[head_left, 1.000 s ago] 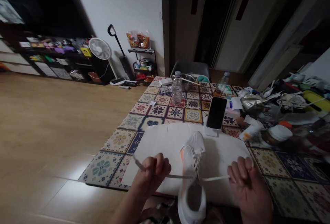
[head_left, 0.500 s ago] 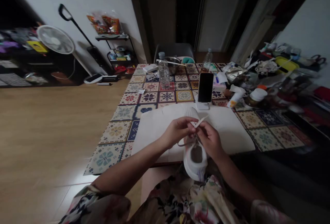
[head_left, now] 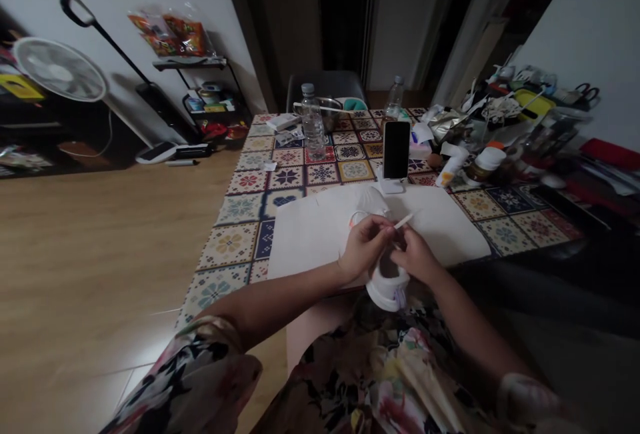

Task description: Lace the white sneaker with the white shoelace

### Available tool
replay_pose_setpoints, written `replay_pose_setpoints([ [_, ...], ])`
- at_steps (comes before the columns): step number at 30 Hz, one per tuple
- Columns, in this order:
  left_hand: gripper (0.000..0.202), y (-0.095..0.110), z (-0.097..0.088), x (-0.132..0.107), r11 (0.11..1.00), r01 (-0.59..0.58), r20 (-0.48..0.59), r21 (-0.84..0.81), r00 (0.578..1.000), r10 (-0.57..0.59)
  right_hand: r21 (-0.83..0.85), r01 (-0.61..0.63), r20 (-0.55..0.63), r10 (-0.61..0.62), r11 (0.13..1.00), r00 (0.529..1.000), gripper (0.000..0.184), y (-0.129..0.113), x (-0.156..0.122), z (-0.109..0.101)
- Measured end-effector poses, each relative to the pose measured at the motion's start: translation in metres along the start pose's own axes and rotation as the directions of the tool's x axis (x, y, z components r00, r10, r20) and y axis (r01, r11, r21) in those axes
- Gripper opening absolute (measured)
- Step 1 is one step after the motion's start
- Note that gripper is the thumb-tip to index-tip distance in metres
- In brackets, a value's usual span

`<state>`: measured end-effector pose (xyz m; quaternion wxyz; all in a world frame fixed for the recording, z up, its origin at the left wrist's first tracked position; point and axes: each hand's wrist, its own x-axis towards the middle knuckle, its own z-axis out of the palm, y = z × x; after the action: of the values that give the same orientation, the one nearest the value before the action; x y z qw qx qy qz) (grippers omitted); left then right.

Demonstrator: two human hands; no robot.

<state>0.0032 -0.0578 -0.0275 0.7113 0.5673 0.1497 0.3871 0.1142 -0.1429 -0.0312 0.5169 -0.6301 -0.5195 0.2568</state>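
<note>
A white shoe (head_left: 386, 293) lies on the near edge of a white sheet (head_left: 307, 234), its heel toward me and its toe pointing away. Over its laced front, both hands work close together. My left hand (head_left: 366, 246) pinches a flat whitish shoelace (head_left: 404, 221), whose end sticks out up and to the right. Beside it, my right hand (head_left: 416, 254) has its fingers bent around the lace area at the shoe's opening; the exact grip is partly hidden. The hands cover most of the tongue and lacing.
A phone on a white stand (head_left: 396, 154) stands beyond the sheet. Farther back are a clear plastic bottle (head_left: 313, 124) and a metal bowl (head_left: 330, 114). Jars, a white tube (head_left: 453, 164) and clutter crowd the table's right side. A fan (head_left: 60, 71) stands at left.
The view has shifted to the right. The shoe's toe now shows beyond my hands, which have come lower over its opening. The lace end points farther right.
</note>
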Motion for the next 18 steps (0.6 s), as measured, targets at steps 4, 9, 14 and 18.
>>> replay_pose_setpoints([
  [4,0.035,0.011,-0.011,0.023,0.996,-0.084,-0.087,-0.016,0.993,0.082,-0.006,0.088,-0.001,-0.088,0.996,0.996,0.026,-0.008,0.032,0.016],
  [9,0.033,0.026,-0.046,0.062,0.989,-0.142,-0.159,-0.026,0.978,0.136,0.000,0.159,0.093,-0.158,0.987,0.983,0.029,-0.007,0.092,0.032],
  [14,0.034,0.038,-0.068,0.065,0.994,-0.097,-0.174,-0.055,0.981,0.087,0.025,0.223,0.255,-0.222,0.975,0.941,0.017,-0.006,0.140,0.023],
  [18,0.035,0.035,-0.066,0.057,0.994,-0.061,-0.206,-0.085,0.978,0.043,-0.013,0.312,0.160,-0.306,0.950,0.939,0.031,-0.005,0.155,0.018],
])
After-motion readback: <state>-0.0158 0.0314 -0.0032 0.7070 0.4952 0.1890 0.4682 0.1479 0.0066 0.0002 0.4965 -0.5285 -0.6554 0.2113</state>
